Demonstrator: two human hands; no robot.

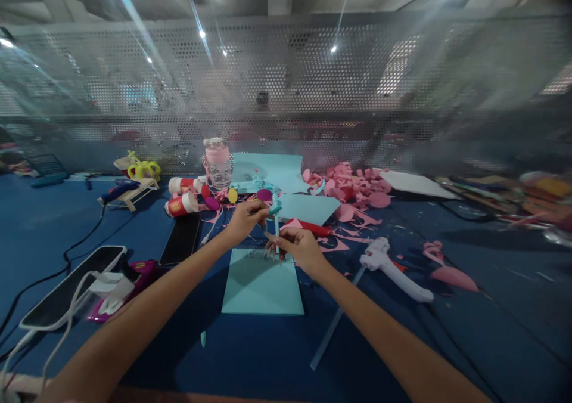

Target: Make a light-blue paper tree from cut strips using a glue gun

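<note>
Teal paper flower (274, 207), light and flimsy: left hand (245, 219) pinches its head, right hand (298, 249) grips the thin stem (277, 231), best held low.

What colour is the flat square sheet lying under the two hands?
Light blue flat square sheet, seen best in the head view.
</note>
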